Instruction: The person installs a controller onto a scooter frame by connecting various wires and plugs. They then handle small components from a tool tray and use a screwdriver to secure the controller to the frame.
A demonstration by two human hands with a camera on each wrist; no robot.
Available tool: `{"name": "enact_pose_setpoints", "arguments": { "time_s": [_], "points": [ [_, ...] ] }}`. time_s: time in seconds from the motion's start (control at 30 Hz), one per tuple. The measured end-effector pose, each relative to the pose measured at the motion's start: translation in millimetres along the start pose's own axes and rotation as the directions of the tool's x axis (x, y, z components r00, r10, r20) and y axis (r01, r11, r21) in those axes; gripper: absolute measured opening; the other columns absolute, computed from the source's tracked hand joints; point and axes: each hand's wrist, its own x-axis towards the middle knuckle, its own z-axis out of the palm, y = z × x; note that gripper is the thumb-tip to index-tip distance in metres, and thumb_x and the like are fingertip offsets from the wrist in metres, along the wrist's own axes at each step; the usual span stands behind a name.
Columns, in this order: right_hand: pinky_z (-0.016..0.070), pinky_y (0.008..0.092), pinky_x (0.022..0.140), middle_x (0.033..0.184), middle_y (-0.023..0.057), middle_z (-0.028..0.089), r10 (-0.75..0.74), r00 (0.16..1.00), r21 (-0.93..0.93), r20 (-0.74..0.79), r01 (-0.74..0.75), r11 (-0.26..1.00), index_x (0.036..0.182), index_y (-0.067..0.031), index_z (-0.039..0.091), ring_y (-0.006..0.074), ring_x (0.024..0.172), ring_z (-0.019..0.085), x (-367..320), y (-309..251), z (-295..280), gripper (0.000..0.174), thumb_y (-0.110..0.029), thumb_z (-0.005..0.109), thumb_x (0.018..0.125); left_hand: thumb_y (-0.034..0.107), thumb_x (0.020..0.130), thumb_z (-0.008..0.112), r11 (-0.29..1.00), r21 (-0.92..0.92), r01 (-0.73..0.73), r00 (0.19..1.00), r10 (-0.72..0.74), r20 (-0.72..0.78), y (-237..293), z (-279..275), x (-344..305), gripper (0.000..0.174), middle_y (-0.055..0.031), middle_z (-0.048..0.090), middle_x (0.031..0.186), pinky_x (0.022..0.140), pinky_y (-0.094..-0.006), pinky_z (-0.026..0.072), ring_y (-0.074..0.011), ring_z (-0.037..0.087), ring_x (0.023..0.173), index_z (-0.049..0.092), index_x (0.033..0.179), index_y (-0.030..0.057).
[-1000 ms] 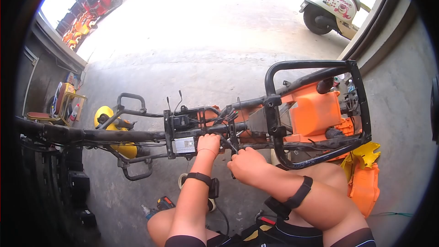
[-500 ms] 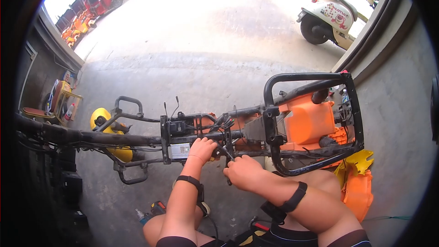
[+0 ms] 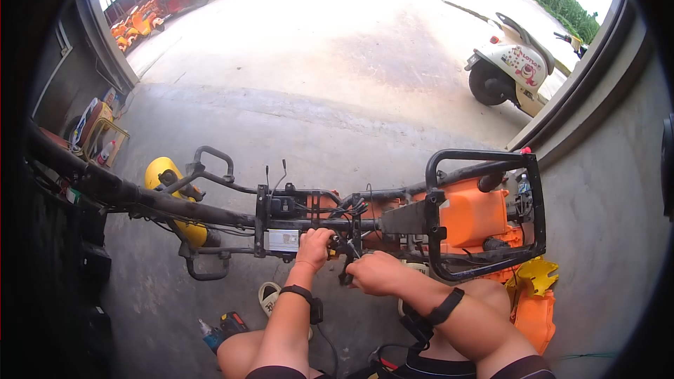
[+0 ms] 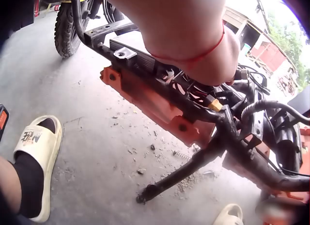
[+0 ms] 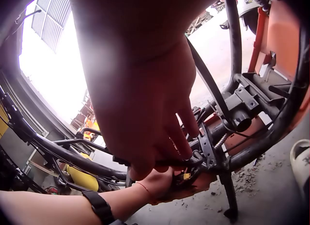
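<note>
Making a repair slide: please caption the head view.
Stripped scooter frame, with left hand and right hand at its wiring; cream scooter outside.

I see a black tube frame [image 3: 484,156] carrying black wires [image 4: 276,104] and one yellow connector [image 4: 214,104], set over orange body panels [image 3: 472,214] and a yellow front fender [image 3: 161,172]. A thin red thread [image 4: 193,56] circles the left wrist, and a cream sandal [image 4: 35,146] with dark lettering sits on the grey concrete floor [image 4: 111,152]. Out in the yard I make out a cream scooter [image 3: 516,63] with a pink cartoon print.
</note>
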Motion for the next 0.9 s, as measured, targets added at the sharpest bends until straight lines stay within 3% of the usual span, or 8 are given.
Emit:
{"name": "enact_pose_setpoints", "arguments": {
  "time_s": [0.07,0.13,0.33,0.47,0.53,0.67,0.83,0.9],
  "points": [
    [0.0488,0.0443,0.083,0.099,0.0135,0.071,0.031,0.998,0.057,0.048,-0.034,0.998,0.098,-0.0085,0.069,0.0314,0.099,0.066,3,0,0,0.030,-0.036,0.060,0.090,0.011,0.085,0.060,0.999,-0.035,0.023,1.000,-0.024,-0.021,0,1,-2,0.020,0.0004,0.063,0.101,0.083,-0.0399,0.0397,-0.0263,0.055,0.095,0.064,0.104,0.0175],
    [0.0494,0.0466,0.082,0.097,0.0175,0.069,0.111,0.994,0.226,0.014,-0.111,0.968,0.102,-0.0053,0.067,0.0364,0.097,0.065,5,0,2,0.035,-0.038,0.059,0.092,0.010,0.084,0.060,0.993,-0.100,0.057,0.998,-0.059,-0.019,0,3,-3,0.020,-0.0022,0.066,0.104,0.082,-0.0428,0.0403,-0.0301,0.056,0.095,0.064,0.103,0.0159],
    [0.0496,0.0459,0.080,0.092,0.0168,0.069,0.204,0.979,0.309,0.001,-0.195,0.931,0.101,-0.0065,0.068,0.0369,0.094,0.065,20,11,12,0.045,-0.049,0.055,0.094,0.010,0.086,0.059,0.987,-0.131,0.089,0.996,-0.088,0.016,1,1,-8,0.020,-0.0023,0.064,0.106,0.085,-0.0420,0.0403,-0.0285,0.056,0.100,0.063,0.105,0.0155],
    [0.0492,0.0448,0.077,0.089,0.0167,0.069,0.240,0.971,0.363,0.012,-0.228,0.904,0.100,-0.0054,0.067,0.0366,0.089,0.065,29,18,25,0.045,-0.049,0.056,0.094,0.011,0.087,0.058,0.992,-0.109,0.061,0.997,-0.056,0.046,2,-5,-10,0.021,-0.0024,0.061,0.110,0.088,-0.0409,0.0399,-0.0270,0.054,0.105,0.060,0.108,0.0154],
    [0.0485,0.0434,0.074,0.086,0.0171,0.068,0.209,0.977,0.430,-0.045,-0.170,0.887,0.098,-0.0064,0.067,0.0362,0.084,0.065,30,14,32,0.041,-0.046,0.058,0.094,0.010,0.087,0.058,0.994,-0.101,0.038,0.999,-0.035,0.031,0,-5,-13,0.022,-0.0027,0.060,0.110,0.089,-0.0407,0.0398,-0.0270,0.053,0.106,0.060,0.108,0.0150],
    [0.0471,0.0377,0.071,0.077,0.0141,0.062,0.163,0.984,0.482,-0.066,-0.112,0.869,0.100,-0.0072,0.063,0.0289,0.072,0.059,28,15,32,0.031,-0.037,0.061,0.095,0.007,0.082,0.060,0.997,-0.073,-0.005,1.000,0.006,0.017,-1,2,-14,0.027,-0.0045,0.059,0.109,0.089,-0.0405,0.0397,-0.0280,0.054,0.104,0.060,0.108,0.0129],
    [0.0471,0.0366,0.074,0.083,0.0132,0.064,0.174,0.985,0.553,-0.018,-0.135,0.822,0.101,-0.0064,0.063,0.0238,0.077,0.060,24,15,25,0.031,-0.037,0.062,0.095,0.010,0.080,0.064,0.994,-0.060,-0.087,0.996,0.086,-0.019,-10,3,-13,0.027,-0.0019,0.061,0.106,0.086,-0.0393,0.0419,-0.0261,0.056,0.100,0.064,0.107,0.0161],
    [0.0480,0.0348,0.078,0.089,0.0116,0.067,0.181,0.983,0.542,0.036,-0.172,0.823,0.109,-0.0098,0.066,0.0231,0.082,0.062,26,18,26,0.031,-0.037,0.062,0.095,0.011,0.079,0.066,0.992,-0.047,-0.116,0.993,0.114,-0.037,-11,1,-13,0.027,-0.0004,0.062,0.105,0.086,-0.0386,0.0426,-0.0246,0.056,0.099,0.068,0.105,0.0192]
  ]
}}
